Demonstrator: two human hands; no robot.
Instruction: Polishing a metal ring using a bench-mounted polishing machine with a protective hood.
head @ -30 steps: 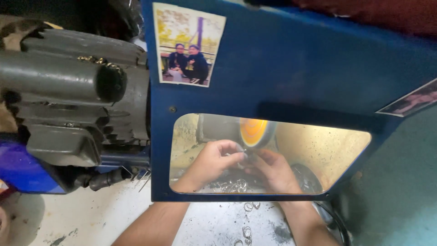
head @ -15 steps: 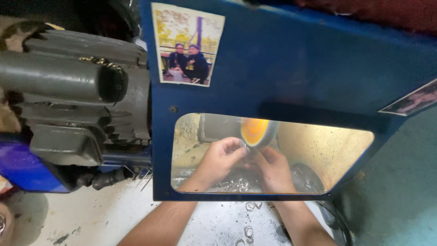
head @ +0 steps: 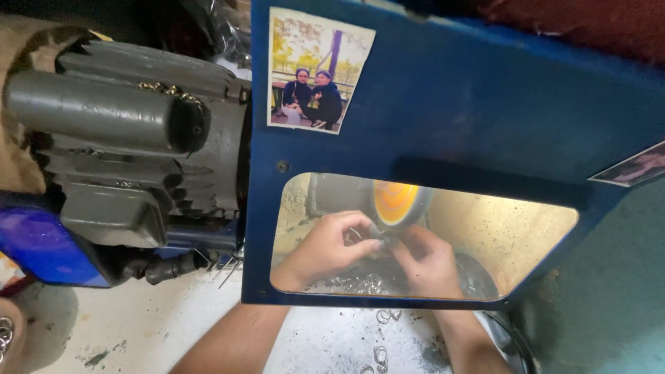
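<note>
Both my hands reach behind a blue panel (head: 450, 104) and show through its clear window (head: 512, 235). My left hand (head: 325, 246) and my right hand (head: 426, 260) pinch a small metal ring (head: 377, 239) together and hold it against an orange-faced polishing wheel (head: 396, 202). The ring is mostly hidden by my fingertips. A pile of small metal rings (head: 360, 282) lies under my hands.
A large grey electric motor (head: 118, 152) sits at the left on a blue base (head: 41, 253). A photo print (head: 315, 69) is stuck on the panel. Loose rings (head: 384, 317) lie on the dirty white bench (head: 138, 325). A dark round bowl rim (head: 516, 339) is at lower right.
My hands have stayed at the wheel with only slight finger shifts. The view has drifted a little, so the panel and motor sit slightly differently in the picture.
</note>
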